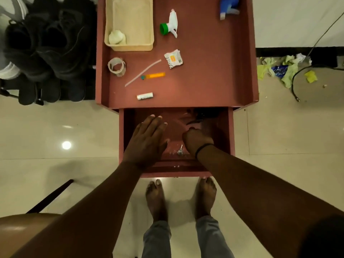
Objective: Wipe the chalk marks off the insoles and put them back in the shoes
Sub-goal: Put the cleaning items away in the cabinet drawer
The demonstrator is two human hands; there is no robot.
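Glossy cream floor tiles (46,127) all round, glare spot at 9 o'clock. Red-brown counter (214,71), smooth and raised at its side edges, at 12 o'clock; open drawer (231,138) of same finish just below it at centre. Dark shoes (48,45), matte black, on floor at 10 o'clock, beside counter's left edge; insoles not made out anywhere. Woven cream basket (130,46), rectangular, on counter at 11 o'clock, pale cloth wad (116,37) in its near corner. Crumpled yellow-green rags (286,69) on floor at 2 o'clock. White spray head (172,23) with green collar near basket; blue sprayer (229,6) at 1 o'clock. Tape roll (116,67), crumpled packet (173,58), white chalk stick (145,96) scattered mid-counter. Left hand (149,140) flat inside drawer, fingers straight and spread, nothing held. Right hand (197,140) curled knuckles-up in drawer; cannot tell whether anything is gripped. Small metal key (180,150) between hands.
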